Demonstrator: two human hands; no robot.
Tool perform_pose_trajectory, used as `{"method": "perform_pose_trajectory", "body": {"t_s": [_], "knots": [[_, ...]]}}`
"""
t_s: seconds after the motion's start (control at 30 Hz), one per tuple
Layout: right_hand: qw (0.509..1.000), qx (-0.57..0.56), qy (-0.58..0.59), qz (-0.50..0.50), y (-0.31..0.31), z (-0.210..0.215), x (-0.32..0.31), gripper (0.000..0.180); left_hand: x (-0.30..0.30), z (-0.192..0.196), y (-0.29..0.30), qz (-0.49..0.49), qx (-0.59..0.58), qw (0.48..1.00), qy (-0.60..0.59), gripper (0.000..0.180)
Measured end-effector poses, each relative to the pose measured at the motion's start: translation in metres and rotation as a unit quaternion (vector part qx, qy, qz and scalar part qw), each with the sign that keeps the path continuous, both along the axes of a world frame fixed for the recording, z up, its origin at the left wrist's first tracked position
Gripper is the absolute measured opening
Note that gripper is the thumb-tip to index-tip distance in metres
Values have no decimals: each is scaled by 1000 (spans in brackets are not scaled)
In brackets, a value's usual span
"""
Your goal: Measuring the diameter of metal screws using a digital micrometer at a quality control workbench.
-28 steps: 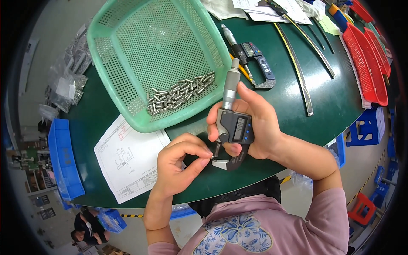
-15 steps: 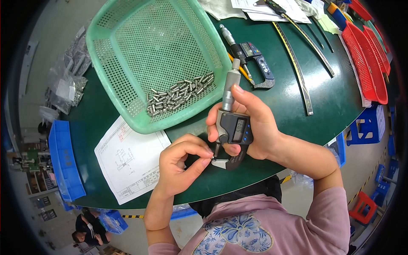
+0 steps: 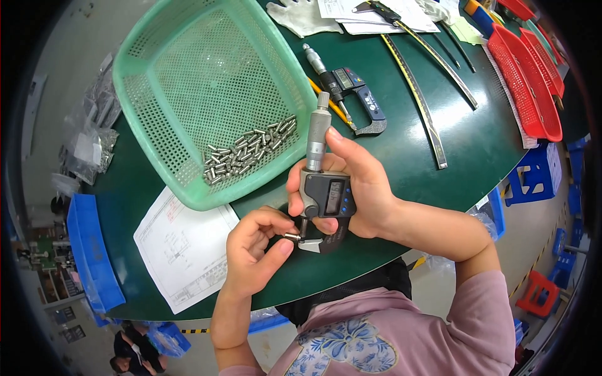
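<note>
My right hand (image 3: 367, 182) is wrapped round a digital micrometer (image 3: 323, 191). Its grey thimble points up and away, and the dark frame with its pale anvil end lies nearest my body. Between the thumb and fingertips of my left hand (image 3: 256, 250) is a small shiny metal pin (image 3: 292, 237), its end at the micrometer's measuring gap. Whether the pin touches the jaws cannot be made out. Many similar metal pins (image 3: 248, 152) lie heaped in the near corner of a green perforated plastic basket (image 3: 207, 199), just beyond my hands.
A second digital micrometer (image 3: 348, 88) and a yellow pencil (image 3: 331, 108) lie beyond my right hand. A drawing sheet (image 3: 182, 263) sits left of my left hand. A caliper (image 3: 433, 56), a white glove (image 3: 304, 17), red baskets (image 3: 523, 81) and a blue bin (image 3: 94, 250) stand around the green table.
More of the pin shows between my left fingertips, which have opened slightly around it. The micrometer's display reading has changed. The whole view has shifted, so the table things appear farther left.
</note>
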State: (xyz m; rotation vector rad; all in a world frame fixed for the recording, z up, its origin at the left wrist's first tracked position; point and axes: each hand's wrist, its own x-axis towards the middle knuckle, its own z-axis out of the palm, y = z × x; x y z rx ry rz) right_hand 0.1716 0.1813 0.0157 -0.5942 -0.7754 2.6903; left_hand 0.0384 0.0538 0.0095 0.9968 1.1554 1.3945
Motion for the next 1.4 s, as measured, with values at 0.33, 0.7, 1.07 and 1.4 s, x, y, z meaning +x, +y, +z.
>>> {"method": "perform_pose_trajectory", "body": {"t_s": [0.33, 0.7, 1.07, 1.4], "knots": [[1000, 28, 1, 5, -1, 0, 0, 69, 0, -5, -1, -5, -36, 996, -84, 13], [999, -44, -4, -6, 0, 1, 0, 62, 2, -6, 1, -9, -6, 996, -83, 16], [999, -9, -31, -3, 0, 0, -1, 66, 2, -6, 0, -10, -43, 994, -97, 14], [999, -37, 0, -7, 0, 1, -1, 67, 1, -6, 0, -2, -21, 995, -95, 14]]}}
